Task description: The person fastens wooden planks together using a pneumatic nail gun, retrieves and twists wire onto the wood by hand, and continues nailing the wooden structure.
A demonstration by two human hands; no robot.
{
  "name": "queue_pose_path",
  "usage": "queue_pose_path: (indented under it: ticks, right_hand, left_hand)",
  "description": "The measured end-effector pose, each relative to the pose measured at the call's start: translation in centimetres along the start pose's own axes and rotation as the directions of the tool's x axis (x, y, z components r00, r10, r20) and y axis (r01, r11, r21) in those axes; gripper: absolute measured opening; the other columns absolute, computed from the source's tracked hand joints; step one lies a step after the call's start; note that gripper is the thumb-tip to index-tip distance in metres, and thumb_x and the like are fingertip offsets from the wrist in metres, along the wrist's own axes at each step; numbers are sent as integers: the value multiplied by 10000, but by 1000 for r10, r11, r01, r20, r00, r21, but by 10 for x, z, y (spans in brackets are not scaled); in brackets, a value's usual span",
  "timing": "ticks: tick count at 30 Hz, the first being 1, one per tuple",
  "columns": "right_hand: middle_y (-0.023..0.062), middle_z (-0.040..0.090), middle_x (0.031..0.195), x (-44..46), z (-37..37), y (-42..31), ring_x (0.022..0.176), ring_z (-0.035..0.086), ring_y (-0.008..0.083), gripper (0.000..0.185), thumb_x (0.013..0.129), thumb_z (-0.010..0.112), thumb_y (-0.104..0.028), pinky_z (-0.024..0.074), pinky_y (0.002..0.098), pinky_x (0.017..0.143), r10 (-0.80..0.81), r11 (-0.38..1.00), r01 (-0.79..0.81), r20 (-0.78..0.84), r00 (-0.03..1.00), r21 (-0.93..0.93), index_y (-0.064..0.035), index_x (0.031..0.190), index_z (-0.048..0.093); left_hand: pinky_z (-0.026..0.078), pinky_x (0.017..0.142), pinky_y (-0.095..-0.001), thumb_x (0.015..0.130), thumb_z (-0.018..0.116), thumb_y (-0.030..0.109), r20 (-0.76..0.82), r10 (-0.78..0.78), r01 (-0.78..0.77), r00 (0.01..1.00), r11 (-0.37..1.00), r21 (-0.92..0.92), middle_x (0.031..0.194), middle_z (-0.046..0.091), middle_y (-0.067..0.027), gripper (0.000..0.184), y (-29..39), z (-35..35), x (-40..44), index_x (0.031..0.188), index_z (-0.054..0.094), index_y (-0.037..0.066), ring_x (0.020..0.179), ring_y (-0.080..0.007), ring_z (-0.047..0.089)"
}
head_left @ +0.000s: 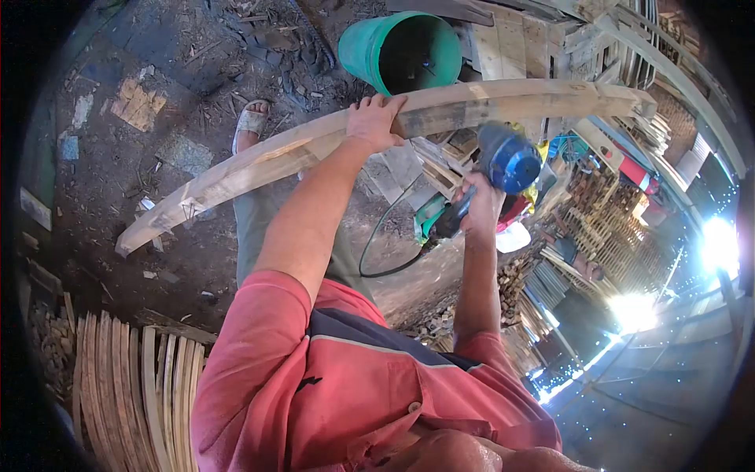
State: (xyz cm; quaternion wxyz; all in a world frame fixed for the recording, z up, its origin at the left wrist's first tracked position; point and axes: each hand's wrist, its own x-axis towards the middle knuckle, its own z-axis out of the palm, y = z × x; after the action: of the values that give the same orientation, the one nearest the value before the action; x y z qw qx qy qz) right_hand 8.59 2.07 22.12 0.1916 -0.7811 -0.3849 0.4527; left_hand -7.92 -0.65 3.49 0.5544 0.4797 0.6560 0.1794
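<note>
A long curved wooden beam (283, 145) arches across the view from lower left to upper right. My left hand (376, 123) grips it near the middle, fingers over its upper edge. In my right hand (481, 203) is the handle of a corded power tool (511, 161), with a round blue housing. The tool's grey front end is blurred and lies close to the beam's lower edge, right of my left hand; whether they touch is unclear. A dark cable (377, 274) loops down from the handle.
Beyond the beam stands a green bucket (358, 51). Curved wooden strips (118, 385) are stacked at lower left, and more stacked wood (613, 216) fills the right side. A sandalled foot (252, 124) is behind the beam on the debris-strewn ground.
</note>
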Motion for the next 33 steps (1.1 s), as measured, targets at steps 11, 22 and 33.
queue_pose_path:
  ticks: [11,22,33]
  right_hand:
    - [60,489,628,2,-1,-3,484,512,197,261,808,613,-89,461,344,464,-37,992,30,60,998,120,-33,1058,568]
    - [52,482,587,11,14,-37,438,486,182,146,745,655,-44,425,326,409,147,987,-144,-36,988,77,-28,856,562]
    - [21,594,680,-113,-73,15,576,544,109,86,773,698,-84,422,257,539,36,967,-46,-45,998,-251,-57,796,620]
  left_hand:
    - [342,1110,-530,653,866,417,-4,1,-1,1000,1000,27,1462,453,-124,996,1,1,0,1505,359,331,1361,-352,419]
    - [336,1110,-535,676,862,403,-4,0,0,1000,1000,-1,1468,447,-129,970,0,-3,1,1505,362,332,1361,-362,417]
    - [370,1063,-514,624,880,452,-94,-39,45,995,997,64,1359,497,-130,984,9,7,-8,1473,399,330,1303,-356,444]
